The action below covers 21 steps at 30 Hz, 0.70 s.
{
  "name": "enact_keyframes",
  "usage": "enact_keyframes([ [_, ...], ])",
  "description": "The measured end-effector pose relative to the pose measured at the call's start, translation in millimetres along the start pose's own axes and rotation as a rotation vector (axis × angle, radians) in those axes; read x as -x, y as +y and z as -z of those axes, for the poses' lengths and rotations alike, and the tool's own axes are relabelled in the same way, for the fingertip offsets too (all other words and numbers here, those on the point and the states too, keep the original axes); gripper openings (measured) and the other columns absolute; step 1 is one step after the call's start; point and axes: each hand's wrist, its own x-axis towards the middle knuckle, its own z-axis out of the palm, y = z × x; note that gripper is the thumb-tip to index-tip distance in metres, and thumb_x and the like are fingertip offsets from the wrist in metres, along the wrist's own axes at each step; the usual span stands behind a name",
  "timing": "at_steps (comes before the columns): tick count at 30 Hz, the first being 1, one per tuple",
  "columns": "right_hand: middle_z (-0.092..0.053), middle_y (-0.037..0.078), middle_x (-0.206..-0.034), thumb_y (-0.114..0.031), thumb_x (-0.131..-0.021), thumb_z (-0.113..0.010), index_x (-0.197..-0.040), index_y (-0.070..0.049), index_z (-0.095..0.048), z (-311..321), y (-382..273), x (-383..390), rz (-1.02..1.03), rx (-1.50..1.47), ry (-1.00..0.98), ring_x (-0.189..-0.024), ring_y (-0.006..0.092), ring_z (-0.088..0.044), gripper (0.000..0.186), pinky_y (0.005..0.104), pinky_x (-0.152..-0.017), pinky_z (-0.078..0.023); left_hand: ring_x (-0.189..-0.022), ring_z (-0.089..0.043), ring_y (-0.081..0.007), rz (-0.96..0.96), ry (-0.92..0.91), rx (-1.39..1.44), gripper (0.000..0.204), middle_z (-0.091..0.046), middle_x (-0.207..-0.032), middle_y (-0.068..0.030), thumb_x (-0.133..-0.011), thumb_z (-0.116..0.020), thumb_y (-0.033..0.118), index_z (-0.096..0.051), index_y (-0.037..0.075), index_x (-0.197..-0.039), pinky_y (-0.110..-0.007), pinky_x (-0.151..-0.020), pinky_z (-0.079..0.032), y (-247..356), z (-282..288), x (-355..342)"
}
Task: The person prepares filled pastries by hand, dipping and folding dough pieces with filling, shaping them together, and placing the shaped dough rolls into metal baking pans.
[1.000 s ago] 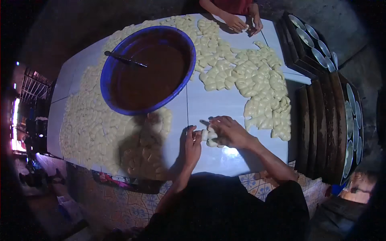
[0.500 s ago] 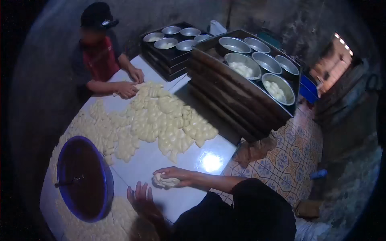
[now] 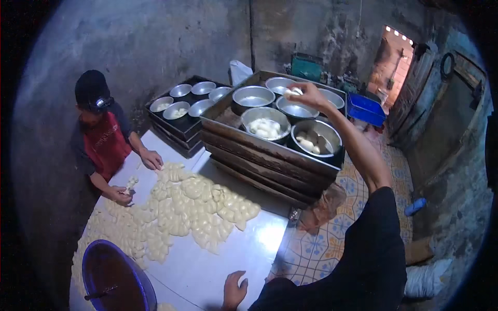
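A: Right hand (image 3: 313, 97), grip?
B: Grasping; fingers closed around small dough pieces (image 3: 294, 92), held above the middle of the tray stack (image 3: 259, 145).
A: Left hand (image 3: 235, 290)?
B: Nothing visible in it; fingers loosely parted, over the person's side of the table (image 3: 238, 259), well apart from the tray stack (contact with the tabletop: cannot tell).
A: Progress?
B: On the tray stack, the near-left tin (image 3: 282, 122) and near-right tin (image 3: 333, 143) contain dough lumps. Four others show bare metal where visible; judged roughly one-third done.
A: Supply?
B: Ample, by estimate. A broad spread of dough (image 3: 197, 192) covers the table left of the tray stack; a co-worker (image 3: 109, 145) beyond it also holds some.
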Motion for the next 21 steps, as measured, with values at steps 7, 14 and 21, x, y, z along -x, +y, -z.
enact_keyframes([
  [7, -0.07, 0.013, -0.092, -0.035, -0.083, -0.067, -0.111, -0.003, -0.066, -38.2, 88.5, -18.9, -0.32, -0.414, 0.049, -0.085, 0.0218, -0.065, 0.043, 0.034, -0.079, -0.05, -0.114, -0.054, -0.0295, 0.483, 0.005, 0.341, 0.03, -0.058, -0.122, -0.0194, -0.09, -0.059, 0.013, -0.058, -0.003, -0.116, -0.04, -0.096, -0.044, -29.2, 7.8, 38.5],
  [14, -0.067, 0.014, -0.107, -0.014, -0.084, -0.061, -0.113, -0.001, -0.063, -28.8, -112.9, 50.7, 0.265, -0.256, 0.243, -0.097, 0.0227, -0.065, 0.032, 0.033, -0.086, -0.049, -0.094, -0.064, -0.019, 0.535, 0.28, 0.274, 0.017, -0.067, -0.103, -0.0115, -0.091, -0.056, 0.006, -0.066, 0.0, -0.103, -0.029, -0.082, -0.051, -2.0, 7.3, 28.4],
  [21, -0.066, 0.019, -0.102, -0.017, -0.082, -0.065, -0.108, 0.0, -0.064, -220.1, -164.0, 271.4, 0.256, -0.482, -0.666, -0.091, 0.032, -0.065, 0.031, 0.0369, -0.081, -0.051, -0.091, -0.064, -0.0216, 0.451, 0.217, 0.256, 0.021, -0.066, -0.103, -0.0113, -0.089, -0.058, 0.008, -0.064, 0.003, -0.109, -0.031, -0.081, -0.051, -7.1, 7.8, 30.3],
])
